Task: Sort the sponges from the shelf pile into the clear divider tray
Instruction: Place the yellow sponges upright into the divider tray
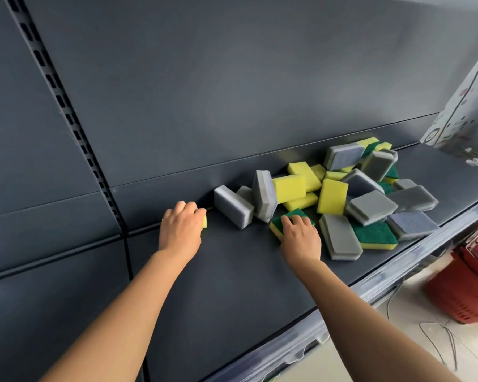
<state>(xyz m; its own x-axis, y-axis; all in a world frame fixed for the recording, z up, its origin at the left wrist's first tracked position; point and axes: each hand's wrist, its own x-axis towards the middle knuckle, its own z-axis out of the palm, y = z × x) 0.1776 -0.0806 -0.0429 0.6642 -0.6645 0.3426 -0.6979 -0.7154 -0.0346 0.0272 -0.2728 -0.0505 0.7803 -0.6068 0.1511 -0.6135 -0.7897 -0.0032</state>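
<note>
a red plastic basket stands on the pale floor. a thin cable loops on the floor just left of the basket. high above the basket stands a white patterned board.

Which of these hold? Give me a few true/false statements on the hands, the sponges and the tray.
1. The left hand holds a yellow sponge. True.
2. The right hand hangs empty, off the shelf. False: its fingers curl over a green-topped sponge at the near edge of the pile.
3. The clear divider tray sits beside the pile. False: no tray is in view.
4. A red basket stands on the floor to the right, below the shelf. True.
</note>
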